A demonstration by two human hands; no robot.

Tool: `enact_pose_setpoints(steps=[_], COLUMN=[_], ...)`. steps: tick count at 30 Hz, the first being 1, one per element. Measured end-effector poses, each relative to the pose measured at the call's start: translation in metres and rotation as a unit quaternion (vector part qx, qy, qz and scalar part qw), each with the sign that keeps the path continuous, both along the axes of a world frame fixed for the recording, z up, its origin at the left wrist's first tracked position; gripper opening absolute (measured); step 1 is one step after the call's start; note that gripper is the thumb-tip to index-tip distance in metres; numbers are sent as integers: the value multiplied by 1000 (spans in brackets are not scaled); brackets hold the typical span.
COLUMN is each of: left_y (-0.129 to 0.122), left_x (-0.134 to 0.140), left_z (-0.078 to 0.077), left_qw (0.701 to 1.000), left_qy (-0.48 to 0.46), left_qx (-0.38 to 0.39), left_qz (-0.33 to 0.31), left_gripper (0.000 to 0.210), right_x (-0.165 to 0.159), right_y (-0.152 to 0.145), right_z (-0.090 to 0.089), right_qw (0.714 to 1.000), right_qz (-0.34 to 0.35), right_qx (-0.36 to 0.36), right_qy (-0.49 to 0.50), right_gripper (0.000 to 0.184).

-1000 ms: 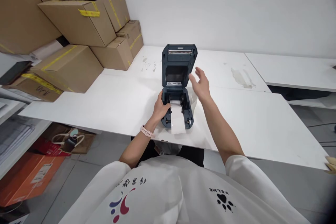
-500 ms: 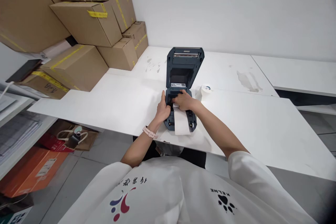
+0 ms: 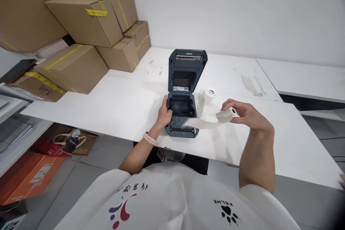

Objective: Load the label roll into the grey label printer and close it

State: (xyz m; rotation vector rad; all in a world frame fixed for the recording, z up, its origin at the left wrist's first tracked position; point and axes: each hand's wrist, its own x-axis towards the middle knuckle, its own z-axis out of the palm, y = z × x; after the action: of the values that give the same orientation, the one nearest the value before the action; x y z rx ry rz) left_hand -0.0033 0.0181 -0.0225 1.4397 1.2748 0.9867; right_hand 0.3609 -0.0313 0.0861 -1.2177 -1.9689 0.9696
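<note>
Pinching a white paper roll (image 3: 223, 116) beside the open dark printer (image 3: 182, 106), the right hand (image 3: 250, 115) holds the roll's long axis sideways, dark-holed end rightward; the left hand (image 3: 163, 115) clasps the printer's edge.

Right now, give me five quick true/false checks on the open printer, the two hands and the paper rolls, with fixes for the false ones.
1. The lid of the printer is shut. False: it stands open.
2. The right hand holds a small paper roll. True.
3. A paper strip runs from that roll to the printer. True.
4. The left hand is clear of the printer. False: it grips the printer's left side.
5. A second roll is to the right of the printer. True.
</note>
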Motion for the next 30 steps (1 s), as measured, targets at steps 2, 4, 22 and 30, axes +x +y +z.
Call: enact_pose_setpoints(steps=[2, 4, 22, 30], left_y=[-2, -4, -3, -4], left_x=[1, 2, 3, 6], left_z=[7, 12, 10, 11], left_qw=[1000, 999, 999, 998], left_qy=[2, 0, -14, -38], left_qx=[-17, -24, -23, -30], left_qz=[15, 21, 22, 30], left_gripper=[98, 97, 101, 100], right_x=[28, 40, 12, -27], right_y=[-5, 4, 107, 115], right_z=[-15, -30, -63, -67], right_qw=[990, 967, 973, 963], right_qz=[-107, -167, -192, -211], right_qx=[-51, -102, -128, -127], right_qy=[-75, -166, -13, 110], right_gripper=[25, 24, 89, 67])
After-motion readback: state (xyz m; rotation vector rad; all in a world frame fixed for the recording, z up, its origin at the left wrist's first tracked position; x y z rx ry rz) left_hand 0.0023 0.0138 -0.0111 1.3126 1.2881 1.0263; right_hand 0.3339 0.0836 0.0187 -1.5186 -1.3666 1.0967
